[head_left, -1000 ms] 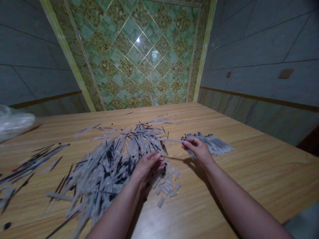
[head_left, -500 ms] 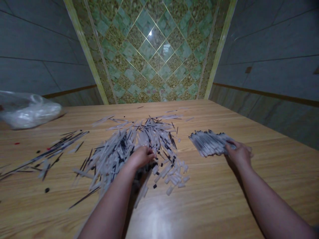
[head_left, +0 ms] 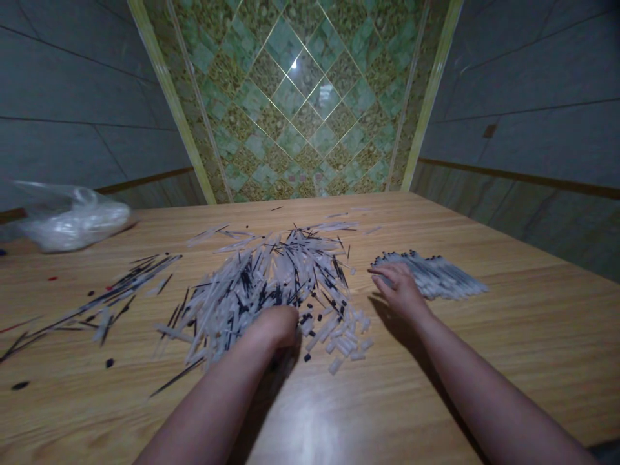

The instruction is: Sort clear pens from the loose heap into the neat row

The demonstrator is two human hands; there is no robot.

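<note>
My left hand is bent down at the near edge of a big pile of pen parts, translucent tubes mixed with thin black sticks that look like refills. Its fingers are hidden behind the back of the hand. To the right lies a row of assembled-looking pens, clear barrels with dark tips, side by side. Over the left end of that row is my right hand, fingers stretched out and apart, with nothing visible in them. Between the hands lie short clear caps and small black plugs.
A clear plastic bag sits at the back left of the wooden table. Loose black refills and small red bits are scattered on the left. Tiled walls stand around the table.
My right hand has moved left from the right end of the pen row to its left end, and its fingers have spread. My left hand has dipped lower, hiding its fingers.
</note>
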